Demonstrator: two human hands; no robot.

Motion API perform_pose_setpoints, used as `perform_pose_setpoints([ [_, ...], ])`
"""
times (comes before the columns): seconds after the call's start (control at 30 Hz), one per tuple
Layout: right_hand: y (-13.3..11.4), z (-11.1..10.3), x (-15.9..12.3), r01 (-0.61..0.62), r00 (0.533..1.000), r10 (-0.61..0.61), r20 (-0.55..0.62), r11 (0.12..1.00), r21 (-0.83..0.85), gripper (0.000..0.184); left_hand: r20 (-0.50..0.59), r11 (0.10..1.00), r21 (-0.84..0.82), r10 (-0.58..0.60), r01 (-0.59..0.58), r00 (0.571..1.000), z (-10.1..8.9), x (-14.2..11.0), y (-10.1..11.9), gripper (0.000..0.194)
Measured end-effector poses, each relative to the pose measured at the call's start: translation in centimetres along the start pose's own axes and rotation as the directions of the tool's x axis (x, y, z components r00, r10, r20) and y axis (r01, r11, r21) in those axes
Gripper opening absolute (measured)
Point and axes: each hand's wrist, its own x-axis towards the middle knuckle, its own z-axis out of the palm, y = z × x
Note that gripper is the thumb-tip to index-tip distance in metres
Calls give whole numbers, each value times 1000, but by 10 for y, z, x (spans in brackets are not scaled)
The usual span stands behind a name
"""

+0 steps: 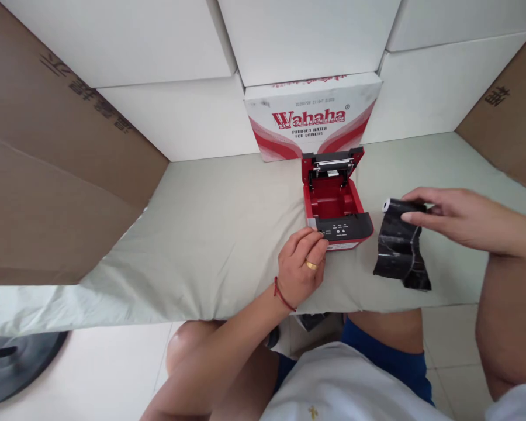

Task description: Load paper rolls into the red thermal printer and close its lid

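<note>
A small red and black label printer (333, 202) stands on the cloth-covered table with its lid raised. A roller shows in the lid, and the red compartment below holds no roll. My left hand (302, 260), fingers curled together, grips the printer's front left corner; its fingertips are partly hidden. To the right of the printer, my right hand (447, 213) is closed on a roll of glossy black film (397, 234). The roll has a white core end, and a creased loose length hangs down from it toward the table's front edge.
Behind the printer is a white and red water carton (311, 120), backed by stacked white boxes (170, 117). Brown cardboard (61, 175) closes off the left side, with another brown carton (506, 111) at right. Pale green cloth (210, 234) covers the table.
</note>
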Motion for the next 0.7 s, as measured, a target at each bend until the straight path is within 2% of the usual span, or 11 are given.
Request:
perform_pose_setpoints([
  [0.03,6,11,-1,-54,992,53,115,999,6,56,8,1000,5,-4,4,1000,0,-1,0,36],
  [0.07,9,23,-1,-91,981,89,173,996,4,53,15,1000,9,-8,7,1000,0,-2,0,36],
  [0.1,10,35,-2,-100,982,98,164,995,6,51,19,1000,12,-10,10,1000,1,-2,-1,36],
  [0.2,12,52,-10,-88,996,88,24,996,19,47,22,1000,11,-20,19,1000,1,-4,-1,36],
  [0.27,23,49,-17,-140,985,136,-103,990,-24,40,26,999,-13,-41,41,999,1,-4,-1,36],
  [0.33,45,41,-25,-175,970,154,-189,980,-97,32,31,996,-51,-68,69,997,1,-4,0,34],
  [0.37,58,38,-28,-148,973,120,-199,980,-131,30,30,995,-64,-78,79,997,2,-3,1,33],
  [0.43,84,40,-32,-18,984,-17,-177,981,-192,34,15,994,-63,-90,90,996,2,-2,3,31],
  [0.53,109,57,-35,157,965,-205,-166,952,-263,42,-13,996,-32,-88,88,996,2,1,6,28],
  [0.63,106,69,-33,185,953,-241,-186,944,-274,44,-7,996,-26,-89,88,996,0,4,9,28],
  [0.7,92,60,-33,194,967,-225,-119,954,-230,44,3,995,-29,-92,92,996,-1,5,9,27],
])
